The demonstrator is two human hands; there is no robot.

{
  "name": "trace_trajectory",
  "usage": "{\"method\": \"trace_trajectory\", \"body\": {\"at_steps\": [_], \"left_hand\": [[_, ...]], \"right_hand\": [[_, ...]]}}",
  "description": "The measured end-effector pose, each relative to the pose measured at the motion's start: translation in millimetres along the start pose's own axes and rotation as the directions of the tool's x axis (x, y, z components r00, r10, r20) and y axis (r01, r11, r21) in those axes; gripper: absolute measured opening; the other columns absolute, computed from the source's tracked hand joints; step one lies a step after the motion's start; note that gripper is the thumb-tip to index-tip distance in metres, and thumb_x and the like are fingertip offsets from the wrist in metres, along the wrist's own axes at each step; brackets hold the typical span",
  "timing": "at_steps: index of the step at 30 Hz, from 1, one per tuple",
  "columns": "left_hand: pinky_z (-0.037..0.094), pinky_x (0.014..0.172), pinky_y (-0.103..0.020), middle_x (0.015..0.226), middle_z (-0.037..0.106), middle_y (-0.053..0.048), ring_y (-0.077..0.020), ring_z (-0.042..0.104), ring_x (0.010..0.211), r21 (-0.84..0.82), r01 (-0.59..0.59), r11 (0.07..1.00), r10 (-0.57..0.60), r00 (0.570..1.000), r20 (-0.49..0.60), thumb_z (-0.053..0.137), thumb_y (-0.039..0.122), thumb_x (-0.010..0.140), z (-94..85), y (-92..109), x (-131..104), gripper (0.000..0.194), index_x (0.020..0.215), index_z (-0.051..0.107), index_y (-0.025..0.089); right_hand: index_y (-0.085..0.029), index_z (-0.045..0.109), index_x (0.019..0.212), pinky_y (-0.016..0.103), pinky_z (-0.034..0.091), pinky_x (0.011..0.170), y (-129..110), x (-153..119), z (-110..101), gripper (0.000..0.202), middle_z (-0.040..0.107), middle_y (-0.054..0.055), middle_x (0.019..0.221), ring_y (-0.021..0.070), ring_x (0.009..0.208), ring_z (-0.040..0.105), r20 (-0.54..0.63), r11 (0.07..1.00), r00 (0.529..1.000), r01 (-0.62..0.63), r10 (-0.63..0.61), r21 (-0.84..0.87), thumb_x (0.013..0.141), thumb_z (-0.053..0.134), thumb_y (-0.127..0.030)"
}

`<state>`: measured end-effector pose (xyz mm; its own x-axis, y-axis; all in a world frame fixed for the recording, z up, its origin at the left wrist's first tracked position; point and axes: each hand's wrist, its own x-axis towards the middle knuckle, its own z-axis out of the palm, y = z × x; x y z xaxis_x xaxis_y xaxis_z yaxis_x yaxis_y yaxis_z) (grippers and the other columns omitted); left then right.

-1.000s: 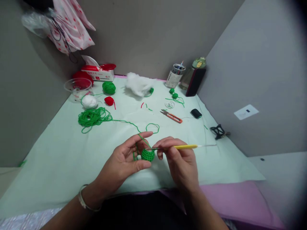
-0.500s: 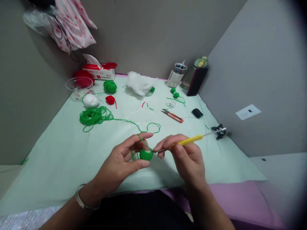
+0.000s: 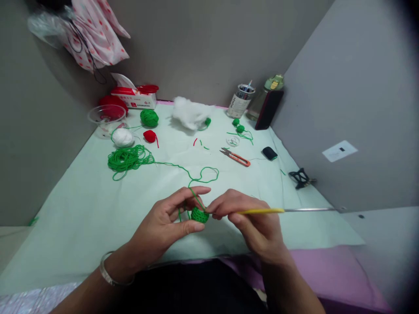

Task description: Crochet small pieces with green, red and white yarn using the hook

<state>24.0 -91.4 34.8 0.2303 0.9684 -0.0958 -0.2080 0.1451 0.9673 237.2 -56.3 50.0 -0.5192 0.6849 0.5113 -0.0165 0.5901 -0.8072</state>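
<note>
The left hand [image 3: 165, 221] pinches the green piece [image 3: 199, 215], near centre, between thumb and fingers, its forefinger stretched out with yarn [image 3: 195, 197] across it. The right hand [image 3: 253, 218] clamps the yellow hook [image 3: 265, 211], whose tip is hard to make out at the piece's right edge. Farther left lies a skein [image 3: 126, 159]; beyond, a cup [image 3: 108, 127] has unclear contents.

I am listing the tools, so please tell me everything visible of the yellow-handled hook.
The yellow-handled hook is slim, straight, with a plastic-looking handle and a silvery, metallic shaft toward picture right. The right hand grips its handle, holding it almost level in view. Its other end points at the green crocheted piece; its tip cannot be made out, so contact is unclear.
</note>
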Motion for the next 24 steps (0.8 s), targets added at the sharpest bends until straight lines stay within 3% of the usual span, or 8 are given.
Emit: {"method": "trace_trajectory", "body": {"at_steps": [4,7,10,12,13,15,18,24], "left_hand": [[0.049,0.089,-0.029,0.088,0.068,0.0,-0.0169,0.062,0.09,-0.148,-0.019,0.989,0.003,0.994,-0.106,0.089,0.024,0.078,10.1,-4.9,1.6,0.054,0.13,0.074,0.03],[0.051,0.088,-0.026,0.092,0.067,0.001,-0.0156,0.063,0.091,-0.212,-0.069,0.975,0.024,0.978,-0.207,0.089,0.026,0.079,22.2,-9.1,0.1,0.056,0.132,0.072,0.029],[0.052,0.088,-0.024,0.097,0.066,0.0,-0.0148,0.063,0.092,-0.265,-0.085,0.961,0.016,0.968,-0.249,0.087,0.03,0.082,33.6,-10.9,-4.2,0.055,0.134,0.07,0.029],[0.051,0.089,-0.023,0.099,0.065,0.0,-0.0139,0.062,0.093,-0.371,-0.038,0.928,-0.045,0.976,-0.211,0.086,0.032,0.084,37.9,-10.4,-6.5,0.055,0.136,0.07,0.03],[0.05,0.089,-0.023,0.099,0.065,-0.001,-0.0136,0.062,0.093,-0.438,0.007,0.899,-0.093,0.98,-0.174,0.085,0.032,0.084,38.7,-9.7,-7.0,0.054,0.137,0.07,0.03],[0.049,0.089,-0.023,0.098,0.064,-0.002,-0.0139,0.06,0.094,-0.546,0.098,0.832,-0.176,0.98,-0.091,0.086,0.032,0.084,37.8,-8.0,-6.3,0.054,0.136,0.071,0.027],[0.047,0.091,-0.025,0.097,0.062,-0.003,-0.0147,0.058,0.094,-0.579,0.133,0.804,-0.191,0.981,-0.041,0.09,0.032,0.078,32.2,-5.7,-3.2,0.063,0.138,0.07,0.023],[0.046,0.086,-0.024,0.099,0.06,0.0,-0.0134,0.057,0.093,-0.37,0.053,0.928,-0.089,0.993,-0.08,0.089,0.026,0.078,16.3,-4.1,-1.0,0.067,0.141,0.067,0.03]], "right_hand": [[-0.025,0.071,0.12,0.038,0.063,0.076,6.0,-7.7,12.3,0.024,0.079,0.009,0.107,0.0216,0.094,0.075,-0.078,0.968,0.984,0.138,-0.158,-0.211,0.104,0.054,-0.02],[-0.027,0.07,0.127,0.036,0.065,0.073,12.4,-17.5,22.8,0.031,0.078,0.01,0.11,0.0222,0.094,0.075,-0.148,0.87,0.955,0.163,-0.258,-0.465,0.099,0.062,-0.016],[-0.029,0.071,0.13,0.034,0.067,0.074,16.8,-24.7,28.9,0.044,0.077,0.006,0.098,0.022,0.088,0.075,-0.098,0.7,0.917,0.224,-0.388,-0.678,0.091,0.072,-0.008],[-0.029,0.072,0.129,0.033,0.068,0.076,17.8,-26.1,30.4,0.049,0.076,0.004,0.095,0.0208,0.085,0.075,-0.036,0.635,0.897,0.282,-0.44,-0.719,0.087,0.075,-0.003],[-0.029,0.072,0.13,0.033,0.068,0.077,17.8,-25.8,30.7,0.05,0.076,0.004,0.096,0.0203,0.086,0.075,-0.039,0.645,0.896,0.287,-0.442,-0.708,0.087,0.075,-0.003],[-0.03,0.072,0.132,0.033,0.067,0.076,17.3,-23.4,30.8,0.048,0.076,0.004,0.101,0.0201,0.09,0.075,-0.135,0.764,0.911,0.237,-0.389,-0.6,0.09,0.072,-0.006],[-0.032,0.074,0.128,0.033,0.065,0.072,15.3,-18.2,29.3,0.037,0.076,0.006,0.105,0.0195,0.091,0.074,-0.31,0.961,0.929,0.128,-0.203,-0.247,0.099,0.064,-0.013],[-0.027,0.077,0.12,0.036,0.061,0.081,12.7,-16.9,19.8,0.028,0.079,0.005,0.103,0.0187,0.094,0.073,-0.313,0.997,0.949,0.054,-0.032,0.06,0.102,0.059,-0.014]]}}
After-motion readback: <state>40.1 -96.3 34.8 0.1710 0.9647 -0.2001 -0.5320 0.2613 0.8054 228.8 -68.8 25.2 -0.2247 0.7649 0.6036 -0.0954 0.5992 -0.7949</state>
